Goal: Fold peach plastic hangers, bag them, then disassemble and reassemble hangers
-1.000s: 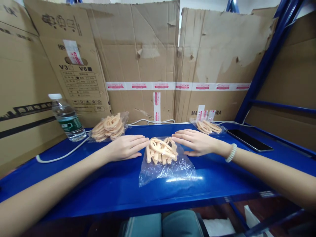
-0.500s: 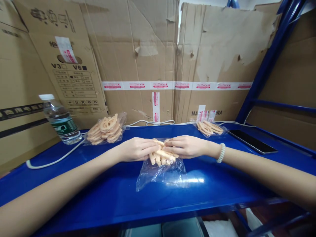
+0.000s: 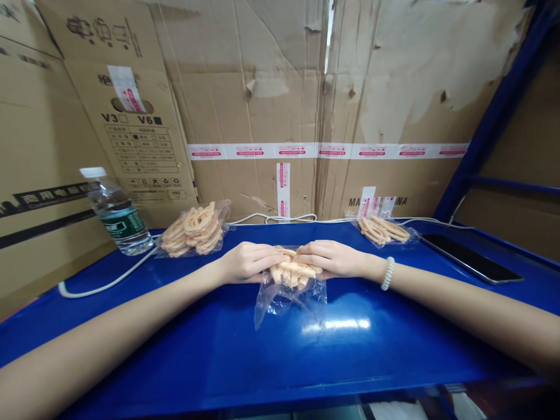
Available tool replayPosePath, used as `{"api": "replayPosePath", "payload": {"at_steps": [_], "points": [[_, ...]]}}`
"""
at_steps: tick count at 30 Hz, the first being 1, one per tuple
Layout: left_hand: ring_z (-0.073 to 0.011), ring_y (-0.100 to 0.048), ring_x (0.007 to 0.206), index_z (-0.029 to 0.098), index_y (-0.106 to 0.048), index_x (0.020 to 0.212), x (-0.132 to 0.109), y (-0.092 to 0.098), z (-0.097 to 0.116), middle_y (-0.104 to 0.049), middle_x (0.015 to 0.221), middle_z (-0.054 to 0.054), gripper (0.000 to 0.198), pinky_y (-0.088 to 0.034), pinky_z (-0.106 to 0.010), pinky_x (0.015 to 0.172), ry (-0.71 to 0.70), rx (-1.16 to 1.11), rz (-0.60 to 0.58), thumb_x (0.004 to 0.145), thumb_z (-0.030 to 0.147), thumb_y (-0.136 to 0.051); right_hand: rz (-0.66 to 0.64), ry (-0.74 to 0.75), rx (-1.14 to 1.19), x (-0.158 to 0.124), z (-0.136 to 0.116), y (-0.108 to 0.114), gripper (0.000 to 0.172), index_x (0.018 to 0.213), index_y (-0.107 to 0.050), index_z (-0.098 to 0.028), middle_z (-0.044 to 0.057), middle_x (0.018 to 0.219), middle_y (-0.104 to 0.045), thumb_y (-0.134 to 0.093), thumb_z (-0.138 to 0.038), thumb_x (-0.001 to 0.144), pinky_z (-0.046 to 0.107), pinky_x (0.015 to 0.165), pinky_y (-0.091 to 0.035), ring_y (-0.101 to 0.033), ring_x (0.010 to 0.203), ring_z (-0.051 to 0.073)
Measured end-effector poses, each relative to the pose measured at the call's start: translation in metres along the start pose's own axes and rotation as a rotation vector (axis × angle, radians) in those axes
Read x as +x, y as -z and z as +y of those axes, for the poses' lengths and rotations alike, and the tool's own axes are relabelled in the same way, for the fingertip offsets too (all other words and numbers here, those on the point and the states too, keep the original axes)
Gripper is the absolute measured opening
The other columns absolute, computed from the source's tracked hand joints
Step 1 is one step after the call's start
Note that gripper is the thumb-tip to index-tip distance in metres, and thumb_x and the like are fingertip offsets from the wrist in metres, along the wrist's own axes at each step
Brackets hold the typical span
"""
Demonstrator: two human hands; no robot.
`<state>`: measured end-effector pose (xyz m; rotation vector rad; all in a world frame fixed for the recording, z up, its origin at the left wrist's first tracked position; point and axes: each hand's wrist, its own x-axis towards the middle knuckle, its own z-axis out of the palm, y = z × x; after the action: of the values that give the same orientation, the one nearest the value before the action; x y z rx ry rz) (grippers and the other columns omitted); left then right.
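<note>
A clear plastic bag point(image 3: 273, 309) lies at the middle of the blue surface, its loose end spread toward me. Pale tan, loop-like pieces point(image 3: 294, 273) are bunched in it; I cannot tell what they are made of. From the left, my left hand point(image 3: 251, 261) grips the bunch with bent fingers. My right hand point(image 3: 335, 258), with a pale beaded bracelet point(image 3: 388, 273) on the wrist, is closed on its right side. Both thumbs and the far side of the bunch are mostly hidden.
At the back left stand a water bottle point(image 3: 120, 216) and a bagged heap of tan loops point(image 3: 196, 228). A smaller bag of loops point(image 3: 382, 229) and a black phone point(image 3: 470, 258) lie at right. A white cable point(image 3: 109, 286) runs along cardboard boxes point(image 3: 245, 116) behind.
The view has shifted slightly, so most things sit further right. Both hands keep their hold on the bunch, and the bag's loose end looks more gathered and narrower.
</note>
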<state>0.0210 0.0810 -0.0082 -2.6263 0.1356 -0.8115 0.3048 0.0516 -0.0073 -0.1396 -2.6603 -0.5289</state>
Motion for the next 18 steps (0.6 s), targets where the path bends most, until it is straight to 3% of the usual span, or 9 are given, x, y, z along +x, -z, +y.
{"api": "replayPosePath", "payload": {"at_steps": [5,9,13,15,18], "points": [[-0.0266,-0.070,0.102,0.012,-0.056,0.125,-0.006,-0.009,-0.008,-0.073,0.108,-0.017,0.039,-0.060,-0.039,0.082,0.059,-0.037,0.044,0.095,0.037,-0.053,0.066,-0.036,0.055,-0.001,0.008,-0.009,0.050,0.124,-0.051,-0.004,0.022,0.111,-0.064,-0.033,-0.044,0.101,0.039,0.086,-0.054,-0.061,0.105,0.025],[-0.0238,-0.070,0.100,0.013,-0.061,0.118,-0.006,-0.011,-0.014,-0.073,0.108,-0.015,0.033,-0.059,-0.036,0.083,0.199,-0.115,0.068,0.093,0.034,-0.056,0.139,-0.136,0.186,0.002,0.018,-0.014,0.050,0.122,-0.054,-0.006,0.020,0.110,-0.063,-0.043,-0.049,0.098,0.038,0.083,-0.053,-0.061,0.101,0.023],[-0.0184,-0.072,0.079,0.013,-0.067,0.108,0.002,-0.004,-0.023,-0.076,0.095,-0.009,0.027,-0.059,-0.029,0.074,0.436,-0.197,0.078,0.086,0.027,-0.060,0.292,-0.491,0.580,0.014,0.030,-0.014,0.036,0.094,-0.064,-0.015,0.008,0.093,-0.064,-0.076,-0.040,0.072,0.034,0.078,-0.050,-0.060,0.085,0.020],[-0.0155,-0.068,0.065,0.012,-0.070,0.093,0.008,0.004,-0.030,-0.074,0.078,-0.005,0.019,-0.056,-0.024,0.063,0.570,-0.251,0.061,0.083,0.025,-0.061,0.363,-0.659,0.709,0.021,0.038,-0.013,0.027,0.079,-0.062,-0.016,0.001,0.078,-0.060,-0.079,-0.030,0.063,0.029,0.071,-0.047,-0.055,0.073,0.016],[-0.0137,-0.064,0.056,0.011,-0.069,0.076,0.018,0.018,-0.046,-0.069,0.064,-0.001,0.017,-0.051,-0.020,0.050,0.731,-0.402,-0.011,0.081,0.026,-0.062,0.389,-0.807,0.843,0.033,0.051,-0.013,0.017,0.065,-0.054,-0.016,-0.005,0.062,-0.051,-0.071,-0.020,0.065,0.023,0.057,-0.042,-0.048,0.058,0.010]]}}
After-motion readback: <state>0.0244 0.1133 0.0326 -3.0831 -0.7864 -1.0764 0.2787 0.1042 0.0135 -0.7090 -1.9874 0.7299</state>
